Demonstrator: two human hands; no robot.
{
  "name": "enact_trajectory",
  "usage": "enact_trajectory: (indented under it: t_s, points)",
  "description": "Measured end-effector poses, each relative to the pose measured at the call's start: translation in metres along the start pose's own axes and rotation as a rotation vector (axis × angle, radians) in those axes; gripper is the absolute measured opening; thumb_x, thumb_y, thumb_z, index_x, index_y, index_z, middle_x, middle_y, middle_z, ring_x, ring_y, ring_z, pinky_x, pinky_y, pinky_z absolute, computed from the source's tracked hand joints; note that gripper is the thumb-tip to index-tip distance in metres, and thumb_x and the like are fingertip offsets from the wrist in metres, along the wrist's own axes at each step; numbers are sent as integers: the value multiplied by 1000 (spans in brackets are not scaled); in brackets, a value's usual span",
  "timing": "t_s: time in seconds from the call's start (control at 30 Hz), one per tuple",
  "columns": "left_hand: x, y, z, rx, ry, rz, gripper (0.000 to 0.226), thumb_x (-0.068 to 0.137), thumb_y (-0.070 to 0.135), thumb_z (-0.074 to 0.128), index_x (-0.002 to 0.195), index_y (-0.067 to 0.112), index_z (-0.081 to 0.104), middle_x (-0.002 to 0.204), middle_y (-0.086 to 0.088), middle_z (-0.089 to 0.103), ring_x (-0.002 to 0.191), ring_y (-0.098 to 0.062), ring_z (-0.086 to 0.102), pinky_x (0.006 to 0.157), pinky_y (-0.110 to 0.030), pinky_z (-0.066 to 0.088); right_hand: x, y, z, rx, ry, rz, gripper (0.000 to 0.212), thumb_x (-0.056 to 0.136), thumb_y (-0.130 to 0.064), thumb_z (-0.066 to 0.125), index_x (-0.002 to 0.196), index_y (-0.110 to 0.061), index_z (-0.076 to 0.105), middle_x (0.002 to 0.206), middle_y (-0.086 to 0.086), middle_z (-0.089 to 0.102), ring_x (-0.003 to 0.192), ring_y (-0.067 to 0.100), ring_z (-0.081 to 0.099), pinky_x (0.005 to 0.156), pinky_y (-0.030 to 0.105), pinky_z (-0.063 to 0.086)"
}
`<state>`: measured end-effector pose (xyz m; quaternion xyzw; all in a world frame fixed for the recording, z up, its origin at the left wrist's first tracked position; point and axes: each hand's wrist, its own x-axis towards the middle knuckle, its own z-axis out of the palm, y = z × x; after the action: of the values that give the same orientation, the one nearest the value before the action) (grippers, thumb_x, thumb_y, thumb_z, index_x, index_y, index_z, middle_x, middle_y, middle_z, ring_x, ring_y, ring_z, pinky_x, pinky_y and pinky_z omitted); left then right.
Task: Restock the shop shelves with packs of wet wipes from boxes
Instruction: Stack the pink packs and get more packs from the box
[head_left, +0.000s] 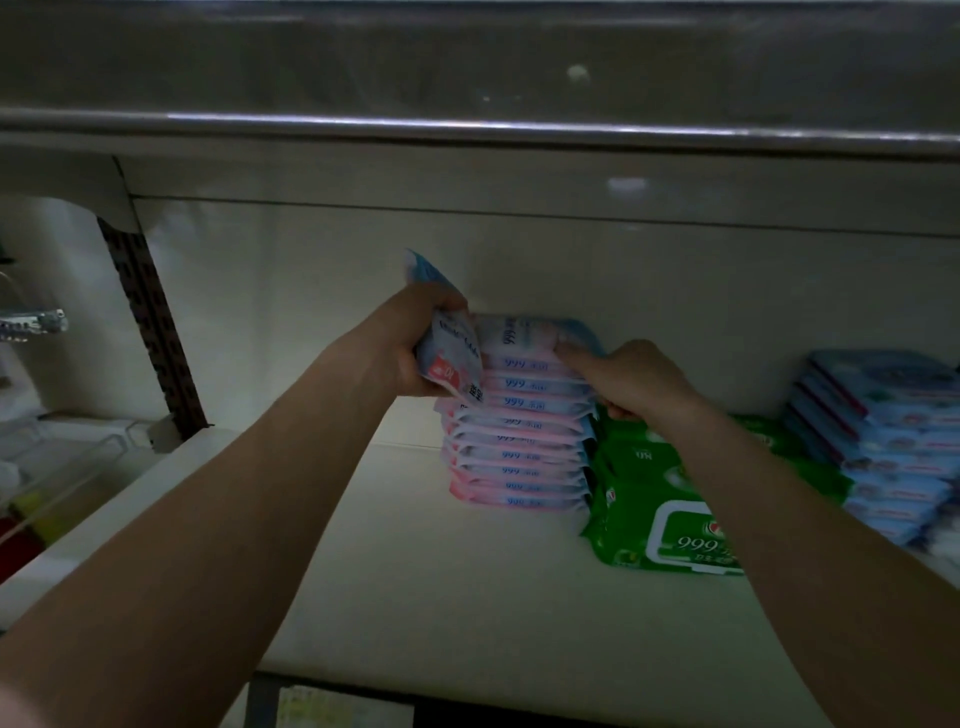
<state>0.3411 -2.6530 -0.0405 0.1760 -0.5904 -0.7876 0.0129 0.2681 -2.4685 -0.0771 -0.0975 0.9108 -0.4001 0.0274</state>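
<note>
Wipes stack (519, 415): pink-and-white packs lay flat in a single column on the shelf (441, 582), close to the pale back panel, with "999" printed along their front edges.
Held packs (451, 358): a small bunch of similar wipes stood tilted right against the upper left corner of the stack, with a blue-edged end poking up above the hand. I could not tell how many there were.
Left hand (410, 345): fingers and thumb were curled round the held packs, gripping them from the left side.
Right hand (636, 382): its fingertips rested on the right end of the top pack of the stack. It gripped nothing that I could see.
Green packs (649, 499): larger wipes lay flat just to the right of the stack, partly hidden under the right forearm.
Blue packs (883, 436): another pile sat at the far right of the same shelf, beside the green ones.
Upper shelf (467, 130): its grey front edge ran across overhead.
Slotted post (150, 332): a dark upright stood at the left end of the shelf.
</note>
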Motion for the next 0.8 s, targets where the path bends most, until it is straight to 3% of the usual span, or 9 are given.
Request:
enact_trajectory:
  t_s: [0.1, 0.13, 0.2, 0.3, 0.4, 0.5, 0.6, 0.73, 0.8]
  points:
    - [1, 2, 0, 2, -5, 15, 17, 94, 19, 49, 82, 8, 53, 57, -10, 66, 49, -24, 64, 55, -37, 53, 3, 1, 3, -333, 169, -70, 71, 83, -76, 42, 108, -12, 58, 101, 8, 61, 87, 22, 59, 64, 27, 38]
    - [2, 2, 0, 7, -4, 25, 16, 94, 19, 49, 83, 8, 53, 55, -9, 65, 45, -24, 63, 50, -34, 54, 3, -2, 5, -384, 235, -119, 71, 85, -72, 43, 124, -13, 50, 117, 10, 55, 103, 25, 55, 70, 30, 37]
    - [1, 3, 0, -2, -6, 49, 14, 93, 18, 50, 83, 9, 52, 57, -8, 64, 44, -23, 62, 47, -33, 54, 3, -10, 9, -402, 297, -301, 64, 88, -59, 50, 136, -18, 42, 133, 10, 44, 119, 30, 43, 82, 34, 38]
    - [2, 3, -3, -42, -10, 69, 15, 93, 18, 51, 81, 9, 54, 60, -8, 63, 46, -22, 62, 47, -32, 54, 7, -16, 22, -456, 211, -547, 44, 89, -42, 58, 129, -23, 55, 133, 7, 45, 122, 29, 42, 94, 35, 40]
    - [1, -1, -7, -93, -20, 68, 15, 93, 17, 51, 80, 10, 54, 54, -6, 62, 41, -21, 61, 45, -33, 54, 13, -13, 32, -383, 165, -566, 33, 92, -27, 58, 124, -20, 61, 125, 9, 52, 114, 28, 49, 91, 35, 45]
    - [-3, -5, -15, -174, -42, 77, 16, 94, 17, 49, 80, 10, 54, 60, -8, 63, 49, -23, 63, 49, -38, 56, 19, -15, 34, -380, 189, -561, 27, 92, -24, 58, 119, -20, 62, 121, 9, 52, 110, 26, 50, 89, 36, 47]
    - [-5, -9, -26, -257, -59, 85, 14, 93, 19, 49, 83, 12, 55, 77, -10, 60, 69, -25, 60, 61, -43, 57, 22, -17, 31, -412, 162, -556, 26, 90, -29, 59, 115, -23, 63, 119, 8, 52, 108, 25, 51, 84, 32, 46]
    - [-9, -13, -35, -312, -38, 66, 9, 91, 20, 49, 84, 16, 52, 83, -7, 54, 80, -23, 55, 88, -39, 47, 20, -21, 25, -440, 127, -579, 19, 87, -36, 59, 97, -23, 68, 99, 8, 59, 96, 28, 56, 71, 28, 41]
    - [-12, -16, -35, -328, -37, 52, 12, 92, 23, 49, 88, 14, 56, 86, -9, 58, 85, -25, 57, 88, -42, 48, 11, -25, 26, -408, 187, -623, 17, 90, -30, 55, 89, -21, 68, 93, 6, 58, 92, 27, 56, 68, 27, 37]
